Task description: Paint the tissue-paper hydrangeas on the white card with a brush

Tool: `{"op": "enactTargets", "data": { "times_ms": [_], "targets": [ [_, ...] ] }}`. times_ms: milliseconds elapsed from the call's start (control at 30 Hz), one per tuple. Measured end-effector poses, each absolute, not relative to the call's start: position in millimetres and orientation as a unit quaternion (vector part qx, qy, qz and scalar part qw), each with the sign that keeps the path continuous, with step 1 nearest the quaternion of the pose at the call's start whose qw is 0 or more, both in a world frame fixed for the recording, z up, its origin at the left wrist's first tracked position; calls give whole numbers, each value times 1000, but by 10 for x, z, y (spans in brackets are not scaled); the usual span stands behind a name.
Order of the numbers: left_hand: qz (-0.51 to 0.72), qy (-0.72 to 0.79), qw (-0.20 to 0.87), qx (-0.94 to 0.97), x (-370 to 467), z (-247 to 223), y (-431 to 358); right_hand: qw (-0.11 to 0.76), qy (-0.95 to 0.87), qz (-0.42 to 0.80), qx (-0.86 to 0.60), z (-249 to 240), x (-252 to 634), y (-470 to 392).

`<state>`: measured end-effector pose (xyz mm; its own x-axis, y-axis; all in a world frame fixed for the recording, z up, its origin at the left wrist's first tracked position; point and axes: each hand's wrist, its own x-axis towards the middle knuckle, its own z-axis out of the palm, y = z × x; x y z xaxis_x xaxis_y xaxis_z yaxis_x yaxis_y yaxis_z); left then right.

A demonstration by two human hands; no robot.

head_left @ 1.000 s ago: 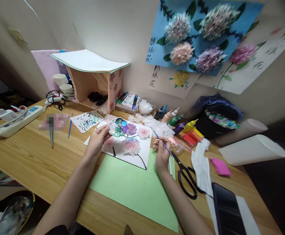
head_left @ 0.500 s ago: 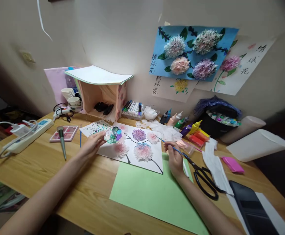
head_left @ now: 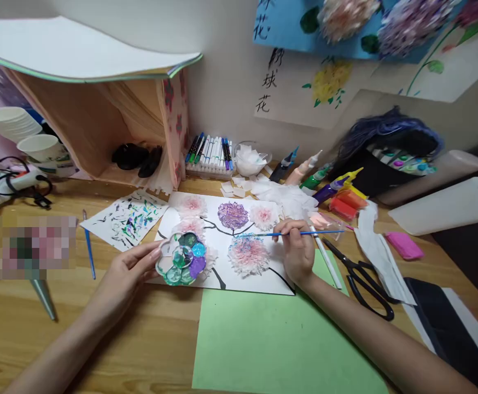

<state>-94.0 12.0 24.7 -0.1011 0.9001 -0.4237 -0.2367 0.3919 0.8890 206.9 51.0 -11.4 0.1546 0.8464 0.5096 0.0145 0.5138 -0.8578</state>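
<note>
My left hand (head_left: 140, 262) grips the edge of a flower-shaped paint palette (head_left: 181, 258), its wells holding green, blue and purple paint. Between the fingers of my right hand (head_left: 297, 246) is a thin blue paintbrush (head_left: 316, 233), its tip at the upper part of a pink paper flower (head_left: 249, 256) with blue dabs on its top edge. That flower is on a white sheet (head_left: 280, 276) with black painted stems, a purple flower (head_left: 233, 216) and several pink ones. The palette hides part of the lower left flowers. Beneath the sheet lies green paper (head_left: 263, 339).
Black scissors (head_left: 364, 279), a white pen (head_left: 327, 260) and paint bottles (head_left: 316, 178) lie right. A paint-spotted paper (head_left: 130, 220) and another blue brush (head_left: 88, 246) lie left. Markers (head_left: 210, 153), a bowl of paper pieces (head_left: 251, 158) and a box (head_left: 173, 131) stand behind.
My view has moved closer and tilted down. The brush has swung to nearly level, its tip now at the blue-dabbed flower. The palette has come nearer, over the sheet's left part.
</note>
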Motion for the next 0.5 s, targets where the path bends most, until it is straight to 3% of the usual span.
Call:
{"op": "enactTargets", "data": {
  "times_ms": [500],
  "targets": [
    [416,618,605,281,-874,278,34,554,-741,215,-313,-225,2218,328]
  ]
}}
